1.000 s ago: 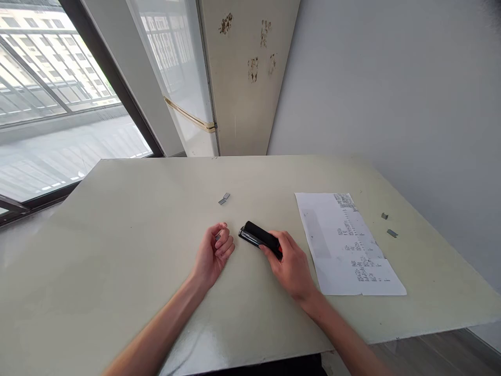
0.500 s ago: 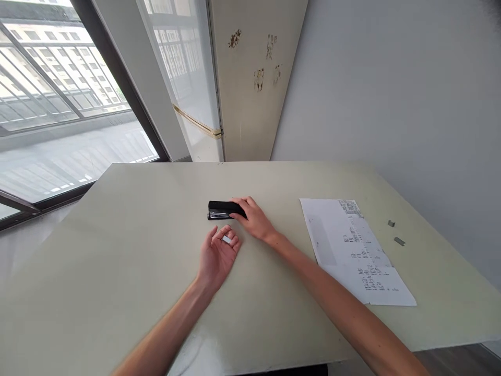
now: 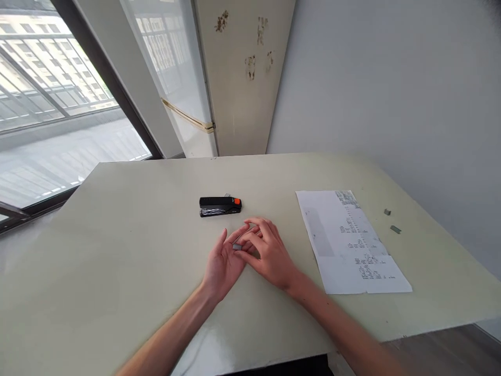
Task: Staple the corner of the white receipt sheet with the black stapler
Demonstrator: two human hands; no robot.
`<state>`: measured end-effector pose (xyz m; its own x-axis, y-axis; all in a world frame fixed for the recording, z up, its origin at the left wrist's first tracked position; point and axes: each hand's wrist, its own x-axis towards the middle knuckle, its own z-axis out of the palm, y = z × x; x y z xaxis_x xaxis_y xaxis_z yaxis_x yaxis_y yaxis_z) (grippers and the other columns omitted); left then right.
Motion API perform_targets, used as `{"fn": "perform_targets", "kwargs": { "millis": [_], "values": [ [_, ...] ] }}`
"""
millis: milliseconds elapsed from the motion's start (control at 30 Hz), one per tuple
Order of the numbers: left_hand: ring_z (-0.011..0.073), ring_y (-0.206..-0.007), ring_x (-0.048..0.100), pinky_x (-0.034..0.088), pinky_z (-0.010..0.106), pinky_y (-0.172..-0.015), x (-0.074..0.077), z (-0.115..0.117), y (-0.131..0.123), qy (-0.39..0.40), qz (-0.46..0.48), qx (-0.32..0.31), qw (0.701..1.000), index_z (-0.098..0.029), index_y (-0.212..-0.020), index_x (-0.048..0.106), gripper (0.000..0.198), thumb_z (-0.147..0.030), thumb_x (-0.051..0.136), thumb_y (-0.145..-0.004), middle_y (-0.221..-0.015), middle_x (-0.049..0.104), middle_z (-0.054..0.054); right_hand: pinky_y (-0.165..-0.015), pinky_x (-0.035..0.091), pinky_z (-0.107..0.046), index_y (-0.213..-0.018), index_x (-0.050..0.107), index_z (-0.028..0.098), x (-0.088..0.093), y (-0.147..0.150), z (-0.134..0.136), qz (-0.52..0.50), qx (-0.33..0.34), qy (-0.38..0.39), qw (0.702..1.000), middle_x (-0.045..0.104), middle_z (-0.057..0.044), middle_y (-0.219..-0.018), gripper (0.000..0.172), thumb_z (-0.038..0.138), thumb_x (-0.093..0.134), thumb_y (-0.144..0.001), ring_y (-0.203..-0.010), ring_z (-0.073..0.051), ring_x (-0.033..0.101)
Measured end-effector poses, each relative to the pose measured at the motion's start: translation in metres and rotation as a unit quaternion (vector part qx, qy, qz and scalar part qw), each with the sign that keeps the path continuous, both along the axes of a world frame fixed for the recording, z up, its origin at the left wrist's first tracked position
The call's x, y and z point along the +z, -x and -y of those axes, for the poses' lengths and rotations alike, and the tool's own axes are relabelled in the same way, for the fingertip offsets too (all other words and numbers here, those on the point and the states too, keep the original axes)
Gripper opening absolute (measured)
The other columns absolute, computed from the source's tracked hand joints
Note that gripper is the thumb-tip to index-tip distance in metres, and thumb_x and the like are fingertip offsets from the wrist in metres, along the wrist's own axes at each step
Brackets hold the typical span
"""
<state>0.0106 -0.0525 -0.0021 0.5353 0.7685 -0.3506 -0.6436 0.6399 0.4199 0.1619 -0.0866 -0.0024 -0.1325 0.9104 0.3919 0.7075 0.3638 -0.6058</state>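
My left hand lies palm up on the pale table, fingers spread, with a small grey strip of staples resting on its fingertips. My right hand reaches over it, and its thumb and fingers pinch that strip. A black stapler with an orange end lies on the table a little beyond both hands, touched by neither.
A printed sheet of paper lies to the right. Two small staple pieces sit past it near the wall. A window is at the left and a tall cream cabinet stands behind the table.
My right hand set the stapler down farther back on the table, let go of it, and came back to my left palm, where it now pinches the staple strip.
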Motion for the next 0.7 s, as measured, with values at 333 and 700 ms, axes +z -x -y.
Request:
{"fn": "perform_targets", "kwargs": {
  "millis": [333,700],
  "values": [
    [0.0362,-0.136,0.062,0.051,0.046,-0.115,0.008,-0.008,-0.004,0.022,-0.011,-0.033,0.999,-0.004,-0.116,0.076,0.045,-0.04,0.052,-0.106,-0.14,0.067,0.025,-0.113,0.049,-0.051,-0.106,0.071,0.029,0.02,-0.086,0.031,-0.025,-0.147,-0.022,0.989,0.06,-0.009,-0.143,0.012,0.039,0.064,-0.103,-0.137,-0.029,0.056],
    [0.0284,-0.104,0.076,0.064,0.041,-0.093,0.013,-0.014,-0.004,0.102,-0.055,0.01,0.993,-0.011,-0.103,0.076,0.027,-0.03,0.057,-0.1,-0.109,0.078,0.018,-0.108,0.043,-0.064,-0.097,0.073,0.019,-0.035,-0.306,0.06,0.109,-0.494,-0.003,0.862,0.061,-0.022,-0.136,0.045,0.06,0.054,-0.095,-0.129,-0.041,0.055]
  ]
}}
